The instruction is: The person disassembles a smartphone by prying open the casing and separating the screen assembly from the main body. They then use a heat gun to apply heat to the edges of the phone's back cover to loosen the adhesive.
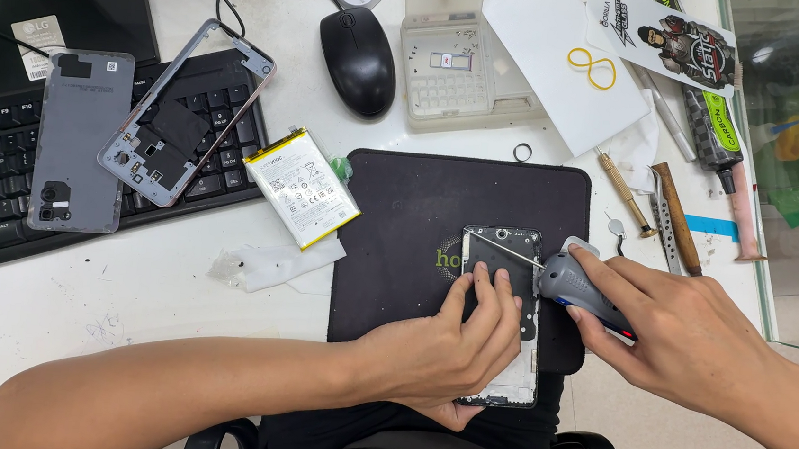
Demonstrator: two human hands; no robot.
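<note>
Phone body (508,262), opened at the back, was laid on a black mat (398,243) at the near edge of the white table (128,289). It was pinned down by the left hand (452,347), fingers spread flat across it. A grey screwdriver (570,287) was gripped in the right hand (671,336), its thin tip set against the phone's upper left corner. A battery (301,186) was seen just left of the mat, with a phone frame (185,113) and back cover (80,140) resting on a keyboard (1,212).
</note>
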